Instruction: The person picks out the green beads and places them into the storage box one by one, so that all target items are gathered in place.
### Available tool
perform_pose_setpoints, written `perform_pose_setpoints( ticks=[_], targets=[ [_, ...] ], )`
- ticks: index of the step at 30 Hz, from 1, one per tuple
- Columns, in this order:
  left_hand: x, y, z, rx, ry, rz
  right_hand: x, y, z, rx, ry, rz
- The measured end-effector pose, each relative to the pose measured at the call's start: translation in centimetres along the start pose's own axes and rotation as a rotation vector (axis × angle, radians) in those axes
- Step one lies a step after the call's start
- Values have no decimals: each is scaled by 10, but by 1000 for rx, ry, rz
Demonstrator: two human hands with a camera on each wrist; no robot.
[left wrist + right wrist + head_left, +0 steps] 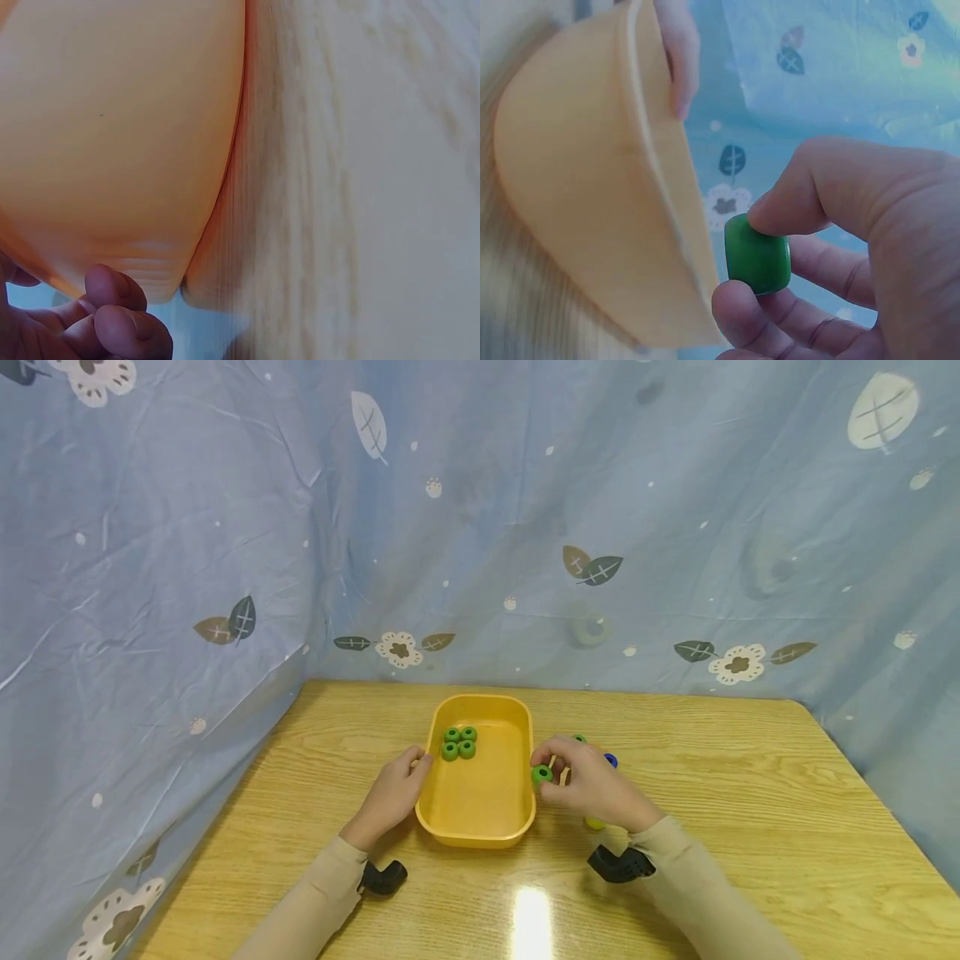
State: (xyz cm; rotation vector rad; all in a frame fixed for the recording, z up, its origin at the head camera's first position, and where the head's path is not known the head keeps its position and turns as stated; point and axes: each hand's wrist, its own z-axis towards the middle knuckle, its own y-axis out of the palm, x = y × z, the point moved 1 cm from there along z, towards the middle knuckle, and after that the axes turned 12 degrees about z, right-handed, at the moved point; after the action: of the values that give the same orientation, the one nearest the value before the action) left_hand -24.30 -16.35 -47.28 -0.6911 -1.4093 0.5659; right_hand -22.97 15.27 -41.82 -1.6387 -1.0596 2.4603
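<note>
Right hand (594, 783): thumb and fingers pinch a green bead (756, 256) near the tray (480, 806)'s right rim.
Left hand (393, 789): fingers curled on the left rim.
Head view only: four green beads (467, 754) inside; blue piece (613, 760) and yellow piece (595, 823), partly hidden.
Right-wrist view only: bead's smooth side.
Tabletop (750, 810): wood-grained, glare in front.
Room: blue cloth (480, 552), leaf-and-flower print.

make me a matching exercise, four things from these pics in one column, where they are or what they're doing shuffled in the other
1. left hand
2. right hand
3. blue bead
4. four green beads

A. inside the yellow tray
B. pinching a green bead
C. right of the tray, partly hidden
D. at the tray's left rim

Pairs: 1-D; 2-B; 3-C; 4-A
</note>
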Motion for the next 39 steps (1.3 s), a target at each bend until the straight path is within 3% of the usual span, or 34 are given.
perform_pose_setpoints(
  ticks=[9,17,26,33,39],
  targets=[
    [1,-1,-1,-11,6,-5,-27,8,10,4,-50,43],
    [1,-1,0,3,1,13,-44,14,37,-37,-103,11],
    [-1,0,0,2,8,5,-44,27,71,-86,-22,-61],
    [-3,1,0,-3,-4,13,-42,42,92,-148,29,-50],
    [-4,1,2,8,15,21,-37,56,107,-149,63,-99]
  ],
)
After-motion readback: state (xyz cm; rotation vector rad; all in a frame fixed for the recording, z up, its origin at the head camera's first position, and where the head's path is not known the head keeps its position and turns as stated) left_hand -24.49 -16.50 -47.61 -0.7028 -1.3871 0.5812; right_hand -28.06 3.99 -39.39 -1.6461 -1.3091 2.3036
